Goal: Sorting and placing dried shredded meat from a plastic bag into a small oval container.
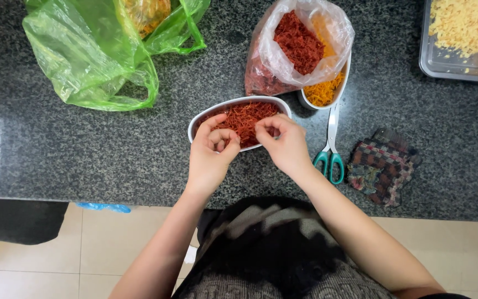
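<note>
1. The oval dish (197,121) was white, its shredded strands (245,117) dark red.
2. The countertop (84,149) was black granite with grey speckles.
3. The plastic bag (92,55) was translucent green.
4. The scissors (330,158) had teal handles.
5. The cloth (382,169) was checked in dark red, black and cream.
6. The small bowl's shreds (323,93) were orange.
7. The tray (443,65) was silver, its crumbs (466,22) pale yellow.

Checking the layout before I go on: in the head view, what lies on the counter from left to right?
Green bag → white dish of red shreds under both hands → scissors → woven cloth → metal tray.
</note>
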